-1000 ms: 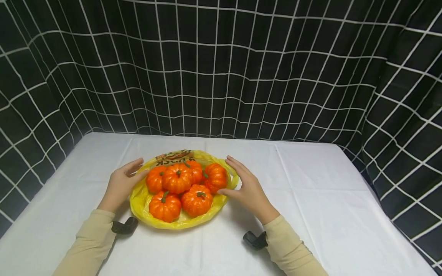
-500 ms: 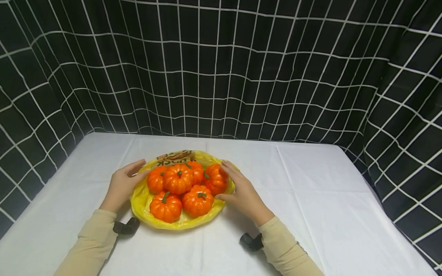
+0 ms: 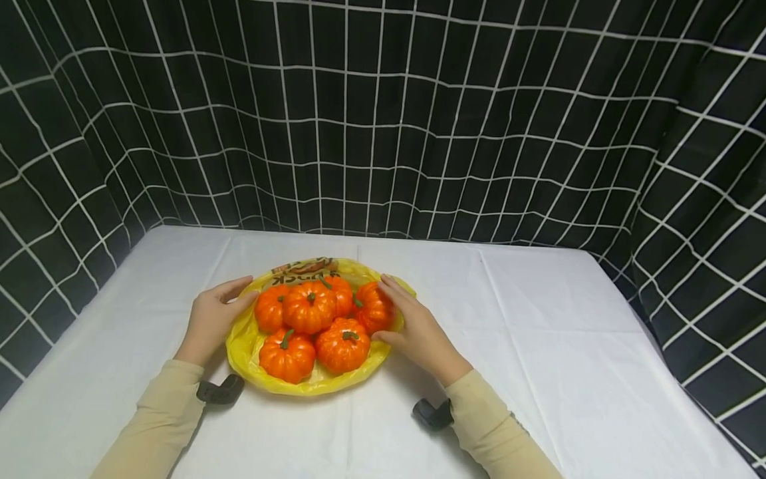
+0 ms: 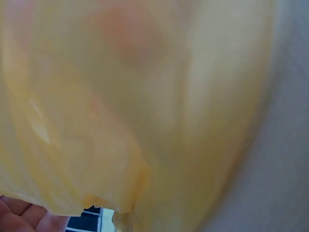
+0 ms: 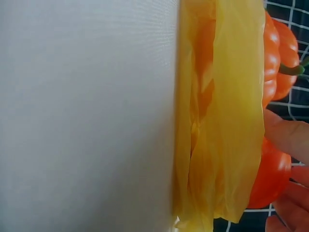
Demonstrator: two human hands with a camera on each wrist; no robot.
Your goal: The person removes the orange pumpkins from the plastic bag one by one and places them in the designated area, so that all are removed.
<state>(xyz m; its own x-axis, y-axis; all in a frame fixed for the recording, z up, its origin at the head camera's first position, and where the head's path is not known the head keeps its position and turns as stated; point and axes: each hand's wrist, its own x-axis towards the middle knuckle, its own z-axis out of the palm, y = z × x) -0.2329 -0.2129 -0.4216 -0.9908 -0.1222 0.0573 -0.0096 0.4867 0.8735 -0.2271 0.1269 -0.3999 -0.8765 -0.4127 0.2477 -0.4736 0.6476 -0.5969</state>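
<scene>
A yellow plastic bag, its rim spread open like a shallow bowl, sits on the table with several small orange pumpkins inside. They have green stems. The left hand is at the bag's left rim, fingers extended and slightly bent. At the right rim, the right hand spans the rightmost pumpkin, thumb in front and fingers behind. In the right wrist view its thumb is beside that pumpkin. Bag plastic covers most of the left wrist view and hides much of that hand.
A white cloth covers the table. Behind it and at both sides hangs a black curtain with a white grid. Dark wrist cameras stick out from the beige sleeves.
The right hand has moved left onto the bag's right rim, closer to the rightmost pumpkin. The left hand has hardly moved. The bag and pumpkins look nearly the same.
</scene>
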